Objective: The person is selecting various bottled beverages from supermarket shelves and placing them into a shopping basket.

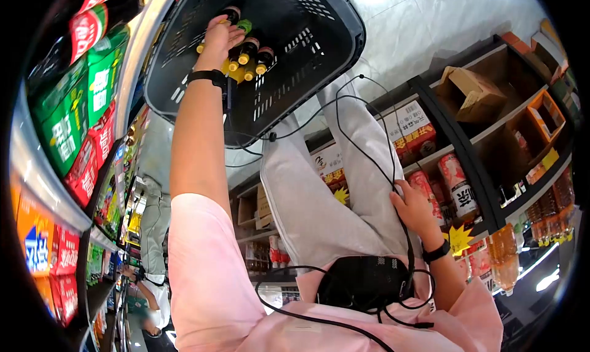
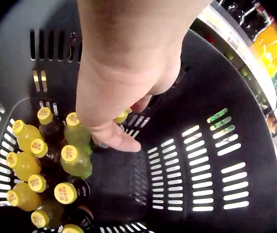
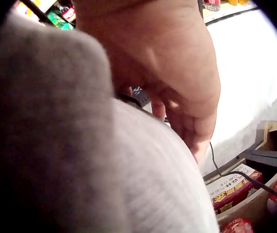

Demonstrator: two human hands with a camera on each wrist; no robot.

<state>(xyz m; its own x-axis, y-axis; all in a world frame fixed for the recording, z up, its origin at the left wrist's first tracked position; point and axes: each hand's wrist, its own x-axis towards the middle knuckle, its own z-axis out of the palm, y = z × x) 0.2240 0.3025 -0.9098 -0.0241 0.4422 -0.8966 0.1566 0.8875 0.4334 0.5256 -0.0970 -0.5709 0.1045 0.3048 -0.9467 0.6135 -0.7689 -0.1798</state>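
My left hand (image 1: 222, 40) reaches down into a black plastic basket (image 1: 270, 8). In the left wrist view the thumb and curled fingers of this hand (image 2: 124, 82) hold a yellow-capped bottle (image 2: 123, 116), most of it hidden behind the hand. Beside it several bottles stand close together, among them a green one (image 2: 78, 162), a yellow one (image 2: 24, 165) and a dark one (image 2: 51, 131), all with yellow caps. My right hand (image 1: 416, 209) rests at the thigh of the light grey trousers (image 1: 319, 211), its fingers loosely bent, with a black cable (image 1: 393, 168) running past.
Drink packs (image 1: 61, 131) line a shelf on the left. At the right, a low shelf holds a cardboard box (image 1: 473, 94) and pink-and-white bottles (image 1: 458, 183). A black pouch (image 1: 362, 282) with cables hangs at my waist. Another person (image 1: 153, 229) is farther down the aisle.
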